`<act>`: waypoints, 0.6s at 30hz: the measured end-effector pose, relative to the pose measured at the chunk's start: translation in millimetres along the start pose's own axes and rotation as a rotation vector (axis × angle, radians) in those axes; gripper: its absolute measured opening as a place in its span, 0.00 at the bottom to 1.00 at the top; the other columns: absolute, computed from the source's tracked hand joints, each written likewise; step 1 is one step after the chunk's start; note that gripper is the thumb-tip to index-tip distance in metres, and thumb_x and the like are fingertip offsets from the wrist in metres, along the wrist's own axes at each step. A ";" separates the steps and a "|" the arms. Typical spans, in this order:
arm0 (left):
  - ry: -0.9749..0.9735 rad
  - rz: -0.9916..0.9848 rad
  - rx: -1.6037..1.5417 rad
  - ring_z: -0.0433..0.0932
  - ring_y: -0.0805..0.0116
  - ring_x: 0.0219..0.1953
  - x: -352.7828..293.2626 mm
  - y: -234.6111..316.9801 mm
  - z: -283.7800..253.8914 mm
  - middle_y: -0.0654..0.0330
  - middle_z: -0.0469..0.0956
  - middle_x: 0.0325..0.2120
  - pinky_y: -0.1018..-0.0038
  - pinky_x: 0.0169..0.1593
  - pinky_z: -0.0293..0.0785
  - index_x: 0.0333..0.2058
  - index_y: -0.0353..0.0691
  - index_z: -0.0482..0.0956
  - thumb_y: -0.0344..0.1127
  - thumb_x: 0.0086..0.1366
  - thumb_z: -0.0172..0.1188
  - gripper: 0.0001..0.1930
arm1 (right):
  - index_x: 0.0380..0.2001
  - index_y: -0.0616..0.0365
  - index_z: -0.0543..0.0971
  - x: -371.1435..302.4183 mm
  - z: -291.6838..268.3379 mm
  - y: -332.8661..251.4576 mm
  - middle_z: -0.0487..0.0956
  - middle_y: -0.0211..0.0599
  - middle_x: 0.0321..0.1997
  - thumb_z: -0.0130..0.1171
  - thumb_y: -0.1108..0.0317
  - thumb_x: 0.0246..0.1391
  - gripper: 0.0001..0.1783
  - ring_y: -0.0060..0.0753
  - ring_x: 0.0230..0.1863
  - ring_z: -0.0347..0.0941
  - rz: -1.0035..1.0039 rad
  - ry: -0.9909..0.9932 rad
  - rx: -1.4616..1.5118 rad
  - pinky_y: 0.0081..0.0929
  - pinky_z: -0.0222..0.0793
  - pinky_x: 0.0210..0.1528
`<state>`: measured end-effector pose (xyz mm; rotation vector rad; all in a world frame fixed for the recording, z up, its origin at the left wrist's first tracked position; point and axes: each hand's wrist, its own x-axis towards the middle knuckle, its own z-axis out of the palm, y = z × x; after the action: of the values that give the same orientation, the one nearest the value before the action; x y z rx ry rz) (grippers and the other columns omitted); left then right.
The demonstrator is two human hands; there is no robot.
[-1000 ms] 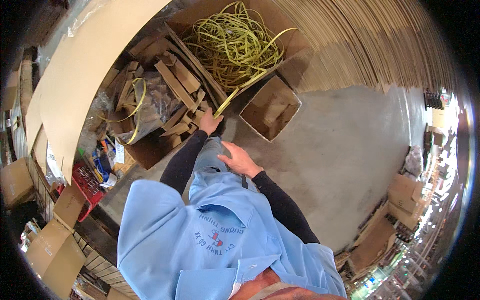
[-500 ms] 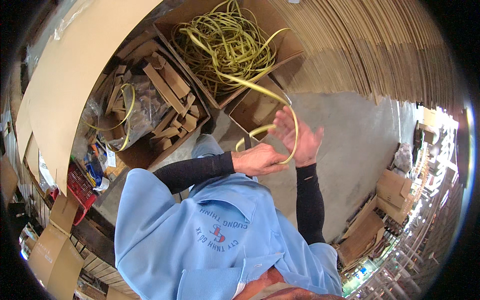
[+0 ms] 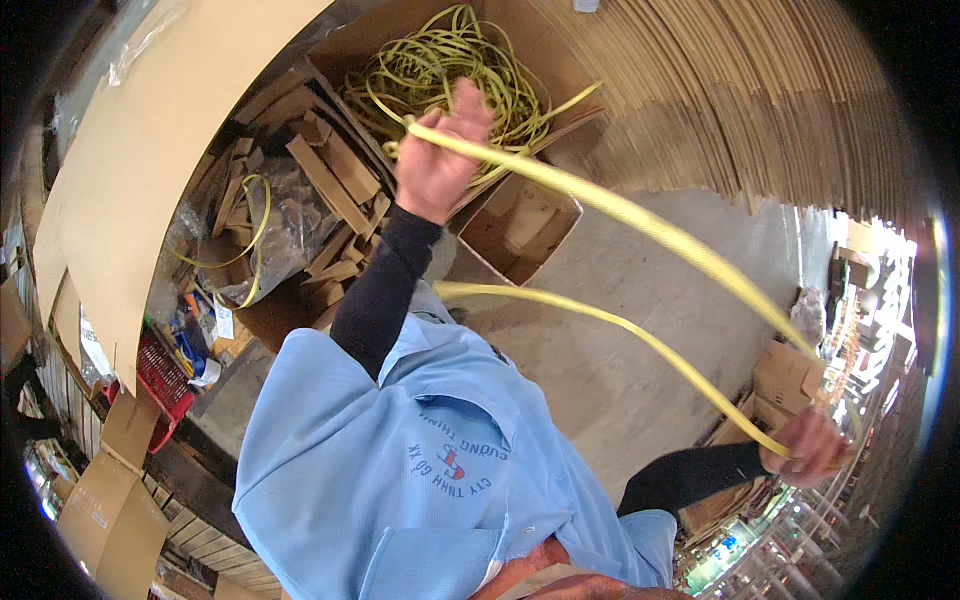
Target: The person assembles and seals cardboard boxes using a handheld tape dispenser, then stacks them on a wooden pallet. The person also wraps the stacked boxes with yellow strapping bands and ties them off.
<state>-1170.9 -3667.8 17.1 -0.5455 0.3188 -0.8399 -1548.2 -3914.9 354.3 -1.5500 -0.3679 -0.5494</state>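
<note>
A long yellow strap [image 3: 630, 212] stretches across the view from the box at the top to the far right. My left hand [image 3: 443, 165] is raised in front of that box, fingers stretched out, with the strap crossing its palm near the thumb. At the far right, my right hand [image 3: 806, 447] is closed around the strap, its outline smeared by motion. A second length of strap [image 3: 610, 318] runs from that hand back toward my waist. Behind my left hand, a tangled heap of yellow strap [image 3: 455, 50] fills part of a cardboard box [image 3: 555, 75].
Left of the strap box stands a carton of cardboard scraps [image 3: 335, 185] and clear plastic. A small open carton [image 3: 520, 225] sits on the concrete floor [image 3: 600, 265]. Stacked cardboard sheets [image 3: 740, 100] line the top right; a red basket [image 3: 160, 375] is at left.
My right hand has swung far right and down, drawing out the strap, and has closed on it. My left hand has moved up and left toward the strap box and its fingers have opened.
</note>
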 end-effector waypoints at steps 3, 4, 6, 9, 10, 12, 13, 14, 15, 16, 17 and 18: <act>0.068 0.117 -0.268 0.75 0.51 0.54 17.8 51.4 24.4 0.39 0.75 0.50 0.57 0.60 0.70 0.58 0.27 0.61 0.29 0.67 0.39 0.22 | 0.48 0.62 0.75 -36.8 -23.3 -87.0 0.79 0.38 0.30 0.45 0.63 0.66 0.16 0.33 0.29 0.77 -0.219 0.608 0.346 0.39 0.73 0.30; 0.105 0.209 -0.129 0.78 0.52 0.47 19.5 63.1 34.6 0.42 0.77 0.44 0.60 0.55 0.74 0.56 0.26 0.62 0.30 0.66 0.39 0.21 | 0.49 0.63 0.74 -77.4 -49.6 -126.0 0.79 0.40 0.30 0.45 0.63 0.66 0.17 0.34 0.30 0.77 -0.297 0.710 0.273 0.38 0.74 0.30; 0.316 0.433 0.163 0.76 0.56 0.34 26.5 77.9 60.0 0.51 0.76 0.32 0.63 0.47 0.74 0.51 0.27 0.64 0.33 0.68 0.38 0.18 | 0.51 0.64 0.71 -154.8 -101.2 -201.8 0.79 0.42 0.29 0.44 0.62 0.67 0.18 0.36 0.31 0.77 -0.429 0.916 0.111 0.38 0.74 0.32; 0.341 0.514 0.096 0.62 0.72 0.23 36.7 155.0 40.6 0.62 0.63 0.22 0.75 0.30 0.66 0.37 0.34 0.69 0.34 0.70 0.41 0.10 | 0.54 0.66 0.71 -231.6 -118.9 -206.2 0.77 0.46 0.41 0.46 0.60 0.64 0.22 0.42 0.42 0.75 -0.169 1.407 -0.849 0.44 0.72 0.43; 0.261 0.477 0.177 0.60 0.76 0.21 38.7 145.2 49.7 0.65 0.62 0.21 0.77 0.24 0.61 0.34 0.36 0.68 0.35 0.71 0.41 0.11 | 0.54 0.66 0.71 -260.5 -109.4 -204.5 0.77 0.48 0.45 0.47 0.59 0.63 0.24 0.43 0.46 0.74 -0.006 1.486 -1.141 0.45 0.71 0.47; -0.187 0.249 0.499 0.61 0.78 0.20 39.5 116.1 47.7 0.66 0.62 0.20 0.78 0.23 0.60 0.34 0.40 0.70 0.37 0.72 0.41 0.11 | 0.56 0.67 0.70 -304.5 -107.4 -184.2 0.76 0.51 0.52 0.49 0.57 0.61 0.27 0.47 0.54 0.73 0.302 1.463 -1.513 0.49 0.69 0.55; -0.079 0.304 0.646 0.63 0.78 0.21 35.7 69.8 54.8 0.66 0.65 0.21 0.79 0.23 0.61 0.34 0.41 0.70 0.38 0.72 0.41 0.11 | 0.56 0.68 0.70 -316.8 -104.8 -173.4 0.76 0.52 0.56 0.50 0.57 0.60 0.28 0.49 0.58 0.72 0.355 1.400 -1.500 0.51 0.68 0.59; 0.036 0.342 0.785 0.66 0.77 0.22 27.0 5.2 69.1 0.66 0.68 0.23 0.79 0.23 0.62 0.35 0.43 0.71 0.39 0.73 0.42 0.11 | 0.57 0.67 0.70 -317.3 -106.1 -169.7 0.77 0.52 0.54 0.50 0.56 0.61 0.28 0.50 0.57 0.72 0.171 1.071 -0.812 0.50 0.67 0.60; 0.315 0.324 0.877 0.71 0.74 0.26 14.9 -55.1 86.8 0.65 0.73 0.26 0.77 0.27 0.69 0.37 0.43 0.72 0.41 0.72 0.44 0.10 | 0.58 0.66 0.70 -322.0 -107.6 -171.0 0.78 0.52 0.52 0.50 0.55 0.62 0.28 0.50 0.56 0.73 0.178 0.880 -0.100 0.50 0.65 0.62; 0.179 0.240 0.972 0.75 0.71 0.30 -0.3 -87.1 67.5 0.63 0.75 0.29 0.73 0.33 0.74 0.40 0.41 0.72 0.43 0.71 0.47 0.12 | 0.59 0.61 0.69 -290.5 -111.4 -92.5 0.75 0.46 0.57 0.49 0.54 0.64 0.27 0.46 0.60 0.68 0.241 1.160 -0.376 0.48 0.64 0.61; -0.029 0.186 1.000 0.75 0.68 0.30 -5.3 -118.9 42.7 0.63 0.75 0.29 0.70 0.37 0.76 0.40 0.40 0.73 0.42 0.69 0.50 0.12 | 0.60 0.57 0.69 -235.9 -87.8 -16.7 0.72 0.41 0.61 0.48 0.53 0.65 0.26 0.41 0.64 0.64 0.394 1.453 -0.634 0.46 0.63 0.60; -0.211 0.018 1.138 0.78 0.68 0.36 -11.1 -141.0 19.7 0.61 0.78 0.33 0.70 0.43 0.76 0.40 0.38 0.76 0.41 0.70 0.51 0.12 | 0.61 0.59 0.69 -157.8 -35.1 51.2 0.70 0.42 0.64 0.50 0.53 0.65 0.28 0.40 0.65 0.63 0.607 1.387 -0.788 0.45 0.61 0.63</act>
<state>-1255.2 -3729.4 114.5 0.4341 -0.3587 -0.7996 -1655.0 -3937.1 224.5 -1.4863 1.4637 -1.1805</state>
